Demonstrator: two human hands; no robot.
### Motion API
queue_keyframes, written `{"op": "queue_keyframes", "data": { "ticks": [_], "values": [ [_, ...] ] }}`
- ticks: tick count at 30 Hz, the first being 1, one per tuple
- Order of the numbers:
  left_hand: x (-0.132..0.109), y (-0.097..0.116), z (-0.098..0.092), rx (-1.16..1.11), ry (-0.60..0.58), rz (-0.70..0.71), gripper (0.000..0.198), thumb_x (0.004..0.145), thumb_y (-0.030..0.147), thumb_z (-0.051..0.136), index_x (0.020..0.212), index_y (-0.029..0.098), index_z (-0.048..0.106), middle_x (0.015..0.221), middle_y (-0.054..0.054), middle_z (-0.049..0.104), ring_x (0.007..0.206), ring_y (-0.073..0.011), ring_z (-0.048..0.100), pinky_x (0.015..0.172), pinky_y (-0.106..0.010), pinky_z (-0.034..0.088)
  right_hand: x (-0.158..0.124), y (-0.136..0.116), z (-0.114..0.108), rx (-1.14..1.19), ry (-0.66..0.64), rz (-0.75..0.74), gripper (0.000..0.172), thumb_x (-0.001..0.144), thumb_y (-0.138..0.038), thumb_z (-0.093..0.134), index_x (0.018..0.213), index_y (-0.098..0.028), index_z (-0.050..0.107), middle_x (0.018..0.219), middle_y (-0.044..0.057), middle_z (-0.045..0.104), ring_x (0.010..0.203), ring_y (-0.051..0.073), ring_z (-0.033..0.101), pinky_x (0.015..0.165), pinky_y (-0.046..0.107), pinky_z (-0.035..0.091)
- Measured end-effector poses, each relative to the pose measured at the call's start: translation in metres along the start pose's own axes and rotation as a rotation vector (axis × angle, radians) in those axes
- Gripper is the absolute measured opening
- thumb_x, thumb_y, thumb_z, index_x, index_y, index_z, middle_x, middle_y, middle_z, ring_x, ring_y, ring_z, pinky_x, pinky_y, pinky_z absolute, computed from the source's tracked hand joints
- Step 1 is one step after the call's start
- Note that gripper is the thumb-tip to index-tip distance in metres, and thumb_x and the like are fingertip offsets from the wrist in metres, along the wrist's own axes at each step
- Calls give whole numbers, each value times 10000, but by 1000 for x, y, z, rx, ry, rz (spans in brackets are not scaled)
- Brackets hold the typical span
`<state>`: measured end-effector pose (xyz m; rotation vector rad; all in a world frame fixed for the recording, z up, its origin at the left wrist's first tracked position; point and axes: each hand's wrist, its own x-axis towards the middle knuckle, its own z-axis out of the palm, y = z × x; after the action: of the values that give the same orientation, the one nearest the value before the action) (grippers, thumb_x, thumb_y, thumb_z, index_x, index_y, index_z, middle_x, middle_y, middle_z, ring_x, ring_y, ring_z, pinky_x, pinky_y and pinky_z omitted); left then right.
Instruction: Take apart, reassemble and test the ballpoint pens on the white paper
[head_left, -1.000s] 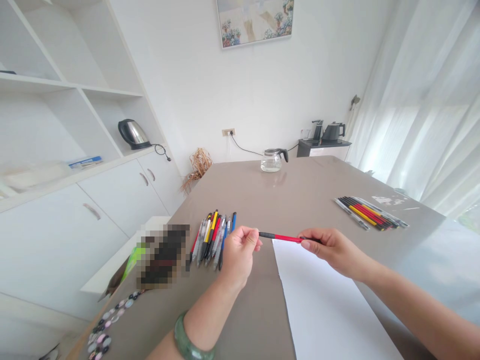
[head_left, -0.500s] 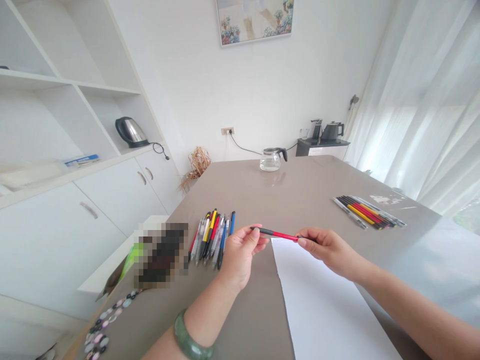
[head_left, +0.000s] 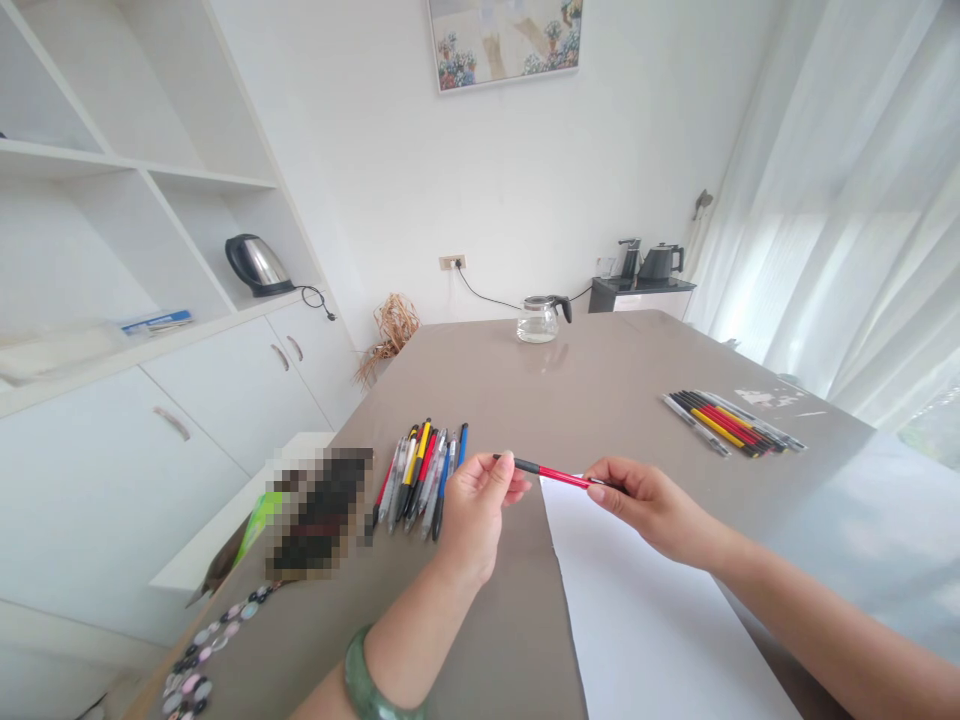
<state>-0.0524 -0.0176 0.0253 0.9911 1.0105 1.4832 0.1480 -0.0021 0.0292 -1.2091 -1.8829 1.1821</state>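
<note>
A red pen with a black grip is stretched between my two hands, above the far edge of a white sheet of paper. My left hand pinches its dark grip end between thumb and fingers. At the other end, my right hand holds the red barrel, its fingers hiding part of the black end. Just left of my left hand lies a loose pile of pens in red, yellow, blue, black and clear. Farther off on the right, a second group of pens lies side by side.
The brown table carries a glass pot at its far side. A blurred-out dark object and a bead strand lie near its left edge. White cabinets stand left; a curtain hangs right.
The view has shifted slightly. Both hands keep hold of the red pen in nearly the same pose.
</note>
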Motion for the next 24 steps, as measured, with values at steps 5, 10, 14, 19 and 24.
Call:
{"op": "queue_keyframes", "data": {
  "ticks": [5,10,14,19,24],
  "values": [
    [-1,4,0,-93,-124,-96,339,729,335,568,1033,191,532,1034,-93,587,876,-188,578,718,-294,434,0,-1,0,12,-44,22,318,767,-480,428,807,-190,552,589,-26,395,507,81,310,449,205,273],
    [1,0,-1,-84,-87,-103,269,682,328,619,891,160,596,930,-86,630,845,-186,591,716,-279,425,2,5,-1,-21,-5,9,310,754,-480,448,804,-194,555,605,-19,437,513,88,341,458,213,294],
    [3,-2,-2,-91,-16,-110,237,639,333,658,766,143,592,752,-50,647,749,-164,608,708,-272,426,2,7,1,-38,10,2,282,755,-459,458,800,-196,551,620,-15,460,520,90,355,462,213,304],
    [2,0,-1,-111,-87,-148,356,676,323,629,995,181,561,1013,-99,605,845,-175,588,724,-280,423,2,6,2,-34,-5,-10,262,768,-444,446,776,-197,535,610,-18,436,526,93,349,466,214,300],
    [3,-5,-3,-83,-63,-125,243,675,337,627,813,142,587,835,-74,644,778,-169,602,731,-288,419,1,3,2,-54,-19,-15,247,781,-429,432,785,-197,517,627,-15,432,546,98,352,485,220,300]
  ]
}}
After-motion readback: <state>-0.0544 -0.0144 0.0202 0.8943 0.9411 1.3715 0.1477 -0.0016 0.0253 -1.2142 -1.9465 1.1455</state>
